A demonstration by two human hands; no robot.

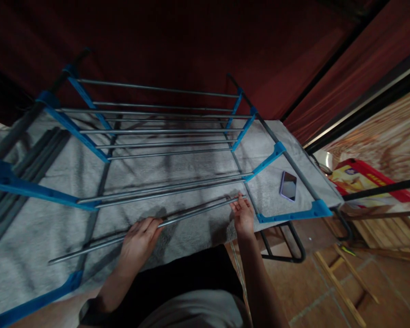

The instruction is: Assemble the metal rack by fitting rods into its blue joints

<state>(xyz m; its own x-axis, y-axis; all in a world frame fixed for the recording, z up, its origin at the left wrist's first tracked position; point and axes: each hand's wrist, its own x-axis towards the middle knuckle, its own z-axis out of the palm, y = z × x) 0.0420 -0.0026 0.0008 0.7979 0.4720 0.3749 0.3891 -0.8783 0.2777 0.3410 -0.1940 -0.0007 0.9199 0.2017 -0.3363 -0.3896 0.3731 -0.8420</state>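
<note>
A long grey metal rod (191,213) lies slanted above a grey blanket (177,237), with a second rod close beside it. My left hand (140,239) is closed round the rod near its middle. My right hand (242,214) pinches the rod's far end, close to a blue plastic bracket (264,163) of a rack. The rack (157,132) has several grey rods fixed between blue side pieces, in two tiers.
A phone (288,185) lies face up on the blanket at the right. Loose dark tubes (23,173) lie at the left. A red and yellow box (365,180) and wooden slats (345,287) are on the tiled floor at the right. A dark red wall stands behind.
</note>
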